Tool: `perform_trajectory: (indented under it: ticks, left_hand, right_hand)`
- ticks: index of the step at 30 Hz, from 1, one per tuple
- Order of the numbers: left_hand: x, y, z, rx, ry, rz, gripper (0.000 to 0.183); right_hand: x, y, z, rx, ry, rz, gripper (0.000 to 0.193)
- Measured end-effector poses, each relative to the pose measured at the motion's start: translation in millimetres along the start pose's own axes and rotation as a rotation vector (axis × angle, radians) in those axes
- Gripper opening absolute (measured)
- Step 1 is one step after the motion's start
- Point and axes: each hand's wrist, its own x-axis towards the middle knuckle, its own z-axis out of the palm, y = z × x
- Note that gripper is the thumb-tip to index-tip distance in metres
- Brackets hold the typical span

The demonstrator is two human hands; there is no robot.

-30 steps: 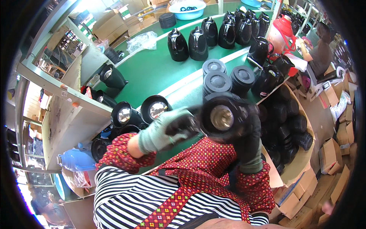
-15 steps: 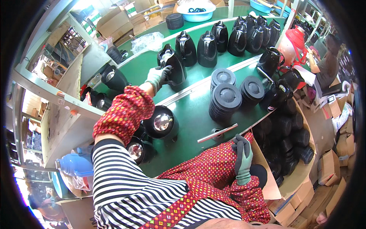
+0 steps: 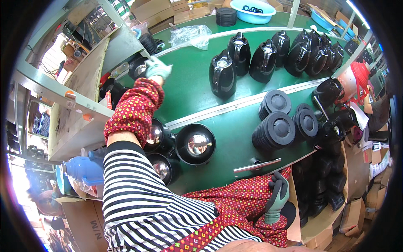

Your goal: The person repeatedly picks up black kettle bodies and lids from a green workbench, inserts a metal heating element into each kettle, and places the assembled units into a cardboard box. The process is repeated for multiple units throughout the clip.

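My left hand [image 3: 158, 68], in a pale green glove, reaches to the back left with fingers and thumb spread. It is right beside a black jug [image 3: 137, 68] that lies tipped with its shiny opening showing; whether they touch I cannot tell. An upright black jug [image 3: 222, 74] with a handle stands to its right, apart from the hand. Close to my left forearm, several black jugs, such as this one [image 3: 195, 144], turn mirrored openings toward me. My right hand [image 3: 278, 198], gloved with dark grey fingers, rests palm up over my lap, fingers loosely extended and holding nothing.
More black jugs [image 3: 298, 59] stand along the back of the green table [image 3: 189, 92]. Stacked black discs [image 3: 273, 131] and a metal bar [image 3: 257, 165] are nearer me. A carton of black parts [image 3: 321, 180] sits right; a metal frame [image 3: 63, 94] borders the left.
My left hand has let go of the upright jug, now standing with the others, and moved back left to the tipped jug. The view has shifted; my right hand stays over my lap.
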Motion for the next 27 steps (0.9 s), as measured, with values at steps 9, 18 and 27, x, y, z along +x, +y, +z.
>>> perform_trajectory:
  ticks: [9, 18, 27]
  left_hand:
    - [63.1, -105.0, 33.8, 0.119, -0.084, -0.033, 0.057]
    - [-18.2, -20.5, -61.7, 0.079, 0.002, 0.377, 0.042]
    - [-228.5, 32.4, -248.3, -0.265, 0.335, 1.157, 0.04]
  right_hand:
    - [0.2, 0.5, 9.1, -0.083, 0.025, -0.106, 0.028]
    - [0.8, -16.5, 6.1, -0.129, -0.084, -0.091, 0.028]
    - [25.0, -135.5, 7.7, 0.216, -0.36, -0.23, 0.08]
